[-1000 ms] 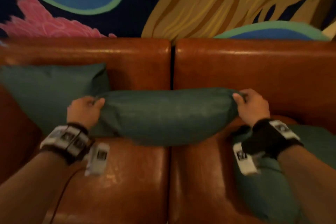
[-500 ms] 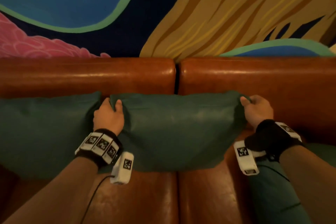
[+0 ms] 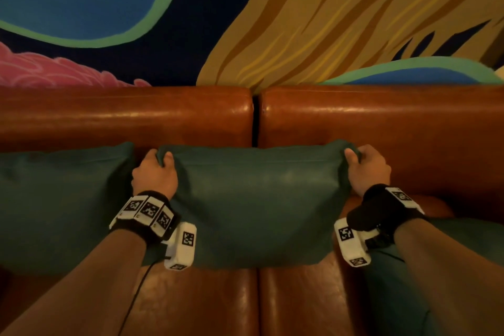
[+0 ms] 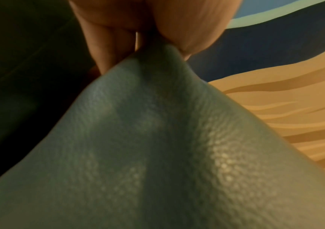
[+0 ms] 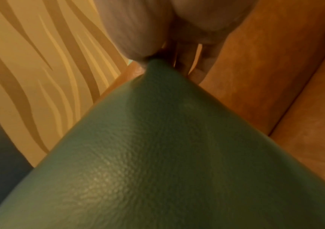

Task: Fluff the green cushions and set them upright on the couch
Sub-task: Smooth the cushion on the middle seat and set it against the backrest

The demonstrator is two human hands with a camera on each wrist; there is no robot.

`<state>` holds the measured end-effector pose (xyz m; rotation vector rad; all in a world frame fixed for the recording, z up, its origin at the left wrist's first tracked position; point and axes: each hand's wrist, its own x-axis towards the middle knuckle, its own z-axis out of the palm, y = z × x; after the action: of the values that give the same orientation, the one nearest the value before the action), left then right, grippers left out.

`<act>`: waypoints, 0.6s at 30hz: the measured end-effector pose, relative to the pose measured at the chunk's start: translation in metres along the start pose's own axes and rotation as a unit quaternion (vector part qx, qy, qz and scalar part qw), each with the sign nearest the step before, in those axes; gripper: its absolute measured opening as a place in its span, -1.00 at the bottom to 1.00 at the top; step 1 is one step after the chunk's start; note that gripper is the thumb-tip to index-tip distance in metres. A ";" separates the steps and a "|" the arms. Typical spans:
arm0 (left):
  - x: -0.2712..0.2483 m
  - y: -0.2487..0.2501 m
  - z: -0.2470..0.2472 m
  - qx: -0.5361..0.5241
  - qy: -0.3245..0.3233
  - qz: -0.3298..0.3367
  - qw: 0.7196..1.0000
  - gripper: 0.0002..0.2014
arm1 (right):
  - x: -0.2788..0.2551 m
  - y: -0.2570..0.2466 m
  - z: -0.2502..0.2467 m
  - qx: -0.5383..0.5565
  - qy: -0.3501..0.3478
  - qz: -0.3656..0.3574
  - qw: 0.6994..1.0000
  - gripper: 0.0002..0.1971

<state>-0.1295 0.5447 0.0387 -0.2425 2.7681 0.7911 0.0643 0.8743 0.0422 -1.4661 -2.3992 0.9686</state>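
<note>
A green leather cushion (image 3: 256, 204) stands upright against the brown couch back (image 3: 191, 117), straddling the seam between the two seats. My left hand (image 3: 155, 172) pinches its top left corner, and my right hand (image 3: 366, 168) pinches its top right corner. In the left wrist view the thumb and fingers close on the cushion corner (image 4: 157, 51). The right wrist view shows the same kind of pinch on the other corner (image 5: 155, 65). A second green cushion (image 3: 60, 204) stands upright just to the left. A third green cushion (image 3: 447, 275) lies on the seat under my right forearm.
A painted mural wall (image 3: 272, 22) rises behind the couch. The brown leather seat (image 3: 218, 303) shows in front of the held cushion. The right part of the couch back (image 3: 422, 131) has no cushion against it.
The middle cushion went from lying flat in the air to standing upright against the couch back. Both hands have kept their hold on its corners, which are now its top corners.
</note>
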 end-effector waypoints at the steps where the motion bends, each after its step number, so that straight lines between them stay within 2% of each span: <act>1: -0.001 0.000 0.000 0.000 0.006 -0.001 1.000 -0.55 | 0.001 0.001 0.000 0.001 -0.002 -0.003 1.000 -0.75; 7: -0.015 -0.002 -0.001 0.038 0.038 -0.010 0.999 -0.64 | -0.001 0.004 0.001 -0.002 -0.041 -0.024 0.999 -0.74; 11: -0.018 -0.004 -0.003 0.008 0.077 -0.012 0.997 -0.66 | 0.002 0.004 -0.002 0.002 -0.037 -0.038 0.999 -0.74; 14: -0.020 -0.002 -0.002 0.016 0.075 -0.015 0.997 -0.67 | 0.004 0.007 0.002 -0.023 -0.049 -0.045 0.997 -0.73; 17: -0.018 0.007 -0.008 -0.023 0.056 -0.023 0.998 -0.69 | -0.003 -0.002 -0.013 0.015 -0.028 -0.025 0.999 -0.72; 18: -0.019 0.009 -0.012 -0.040 0.067 0.003 0.997 -0.68 | -0.008 -0.007 -0.018 0.027 0.005 -0.047 0.999 -0.69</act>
<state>-0.1158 0.5472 0.0581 -0.3128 2.8667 0.9215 0.0714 0.8732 0.0621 -1.3244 -2.3922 0.9937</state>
